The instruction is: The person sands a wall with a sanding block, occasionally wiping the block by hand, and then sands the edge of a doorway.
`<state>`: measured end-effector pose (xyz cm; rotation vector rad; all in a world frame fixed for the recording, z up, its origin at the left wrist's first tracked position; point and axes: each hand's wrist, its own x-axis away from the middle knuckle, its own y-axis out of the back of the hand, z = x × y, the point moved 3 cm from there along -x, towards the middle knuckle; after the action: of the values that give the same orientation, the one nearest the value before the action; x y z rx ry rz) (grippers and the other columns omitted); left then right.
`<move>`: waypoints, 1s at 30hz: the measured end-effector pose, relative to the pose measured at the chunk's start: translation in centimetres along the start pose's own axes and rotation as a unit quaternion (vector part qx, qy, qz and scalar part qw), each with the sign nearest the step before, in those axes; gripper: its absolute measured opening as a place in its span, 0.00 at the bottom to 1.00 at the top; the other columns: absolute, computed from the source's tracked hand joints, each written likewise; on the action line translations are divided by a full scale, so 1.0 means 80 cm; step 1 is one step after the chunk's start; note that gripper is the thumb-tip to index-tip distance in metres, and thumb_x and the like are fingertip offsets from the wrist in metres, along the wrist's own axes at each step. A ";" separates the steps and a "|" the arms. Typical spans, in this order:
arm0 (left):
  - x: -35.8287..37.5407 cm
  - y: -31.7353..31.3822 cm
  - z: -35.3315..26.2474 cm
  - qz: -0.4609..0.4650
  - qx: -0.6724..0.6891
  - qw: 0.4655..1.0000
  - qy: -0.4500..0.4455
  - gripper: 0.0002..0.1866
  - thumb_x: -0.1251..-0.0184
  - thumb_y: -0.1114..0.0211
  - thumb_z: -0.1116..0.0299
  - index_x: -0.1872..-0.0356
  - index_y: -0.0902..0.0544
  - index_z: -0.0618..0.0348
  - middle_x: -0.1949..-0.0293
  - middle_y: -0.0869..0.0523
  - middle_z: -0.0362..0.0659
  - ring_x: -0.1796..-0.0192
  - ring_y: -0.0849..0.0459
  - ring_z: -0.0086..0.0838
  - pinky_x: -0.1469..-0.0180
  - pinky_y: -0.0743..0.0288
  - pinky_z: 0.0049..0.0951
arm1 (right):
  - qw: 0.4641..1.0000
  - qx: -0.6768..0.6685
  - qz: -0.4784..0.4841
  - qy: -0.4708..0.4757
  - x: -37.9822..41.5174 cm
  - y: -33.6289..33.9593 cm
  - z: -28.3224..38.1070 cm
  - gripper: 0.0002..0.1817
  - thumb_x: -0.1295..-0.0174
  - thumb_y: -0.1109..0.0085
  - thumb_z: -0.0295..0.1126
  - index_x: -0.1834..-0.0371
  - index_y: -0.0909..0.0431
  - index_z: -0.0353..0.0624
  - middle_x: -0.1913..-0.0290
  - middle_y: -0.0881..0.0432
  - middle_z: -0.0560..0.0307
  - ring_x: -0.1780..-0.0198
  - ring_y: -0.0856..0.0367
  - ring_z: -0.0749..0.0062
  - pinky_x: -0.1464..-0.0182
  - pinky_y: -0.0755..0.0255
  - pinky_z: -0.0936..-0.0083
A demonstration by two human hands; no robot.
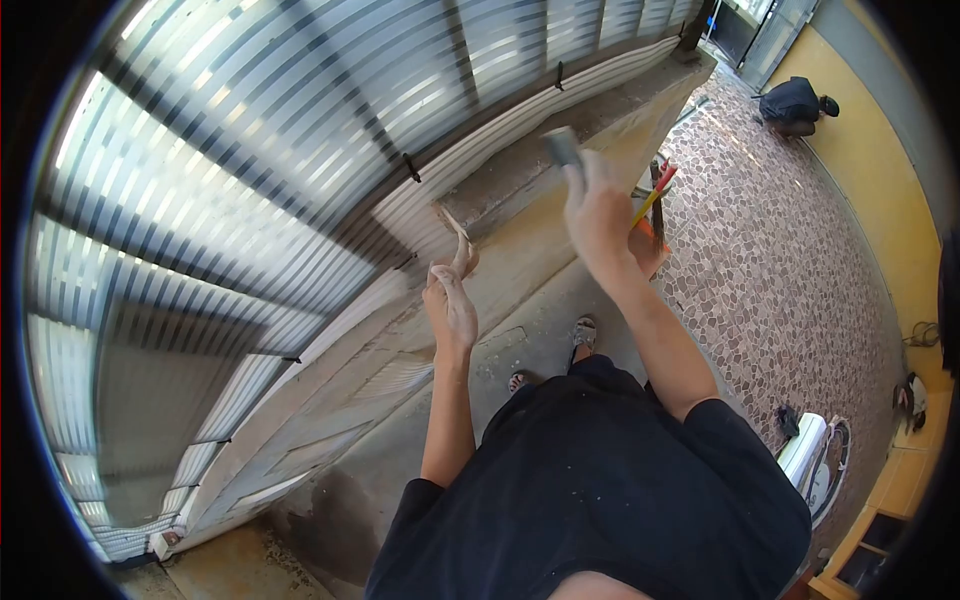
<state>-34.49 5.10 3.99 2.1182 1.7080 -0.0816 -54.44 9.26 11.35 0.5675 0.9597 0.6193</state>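
Observation:
My right hand (597, 215) is raised over the low wall and closed round a hammer, whose grey block-shaped head (562, 147) is blurred by motion. Whitish dust covers my left hand (452, 300), which is closed at the wall's upper edge. A thin pale chisel-like tool (455, 222) sticks out from its fingers toward the ledge; its grip is hidden in the hand. The concrete ledge (520, 185) has a broken end beside the tool's tip. Below it runs the smooth, stained face of the low wall (520, 265).
Corrugated translucent sheeting (330, 110) rises behind the wall. An orange container (650, 250) with a red-and-yellow-handled tool (655, 195) stands to the right. Another person (793, 106) crouches by the yellow wall (850, 170). A white cylindrical object (803, 455) lies on the stone-patterned floor (760, 250).

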 end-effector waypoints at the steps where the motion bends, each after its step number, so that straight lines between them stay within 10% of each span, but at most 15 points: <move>1: 0.001 -0.001 0.000 -0.003 0.001 1.000 0.002 0.37 0.13 0.69 0.44 0.37 0.17 0.61 0.63 0.13 0.52 0.56 0.21 0.38 0.44 0.28 0.37 | 0.998 -0.003 -0.005 -0.055 0.004 -0.003 -0.004 0.07 0.27 0.47 0.32 0.53 0.25 0.42 0.62 0.21 0.47 0.59 0.19 0.50 0.58 0.26 0.53; 8: -0.003 -0.001 -0.007 -0.001 0.008 1.000 0.020 0.35 0.12 0.67 0.46 0.39 0.16 0.64 0.65 0.17 0.52 0.58 0.21 0.38 0.46 0.27 0.35 | 0.982 -0.096 -0.082 0.142 0.057 -0.040 0.039 0.09 0.30 0.40 0.35 0.55 0.26 0.42 0.64 0.21 0.46 0.67 0.19 0.49 0.69 0.26 0.56; 11: -0.002 0.001 -0.009 -0.006 -0.024 1.000 0.009 0.35 0.12 0.66 0.46 0.41 0.15 0.65 0.64 0.18 0.52 0.59 0.20 0.38 0.47 0.27 0.34 | 0.991 -0.052 -0.095 -0.077 -0.004 -0.023 -0.049 0.11 0.26 0.42 0.38 0.59 0.27 0.42 0.71 0.22 0.46 0.76 0.20 0.45 0.75 0.29 0.52; 14: -0.001 -0.003 -0.013 -0.014 -0.045 0.999 0.004 0.36 0.13 0.67 0.46 0.42 0.15 0.66 0.64 0.18 0.52 0.59 0.20 0.39 0.48 0.27 0.35 | 0.981 -0.131 -0.116 -0.088 0.021 -0.046 -0.027 0.12 0.24 0.45 0.39 0.62 0.28 0.42 0.74 0.22 0.45 0.81 0.22 0.43 0.78 0.30 0.50; 17: -0.005 0.001 0.010 -0.015 -0.057 0.998 0.018 0.38 0.13 0.69 0.44 0.42 0.15 0.66 0.64 0.17 0.52 0.59 0.20 0.40 0.48 0.27 0.36 | 0.959 -0.188 -0.166 0.129 0.113 -0.096 0.044 0.11 0.29 0.39 0.35 0.57 0.23 0.37 0.71 0.21 0.45 0.72 0.17 0.48 0.72 0.26 0.55; 25: 0.002 -0.002 -0.009 0.000 -0.063 0.998 0.026 0.40 0.13 0.70 0.42 0.40 0.15 0.64 0.64 0.15 0.51 0.59 0.19 0.36 0.47 0.26 0.35 | 0.968 -0.089 -0.221 -0.073 -0.043 -0.023 -0.105 0.14 0.27 0.41 0.40 0.65 0.28 0.42 0.74 0.23 0.46 0.74 0.19 0.47 0.73 0.28 0.56; 30: -0.003 -0.010 -0.004 -0.013 -0.062 0.998 -0.004 0.37 0.13 0.68 0.44 0.39 0.16 0.64 0.63 0.12 0.52 0.58 0.19 0.35 0.45 0.26 0.34 | 0.963 -0.173 -0.201 -0.044 0.038 -0.073 -0.035 0.15 0.28 0.38 0.40 0.67 0.27 0.42 0.74 0.22 0.43 0.74 0.17 0.46 0.73 0.27 0.55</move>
<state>-35.35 5.10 4.12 2.0040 1.6917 0.0072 -54.26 7.80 4.35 0.0794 0.8265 0.3780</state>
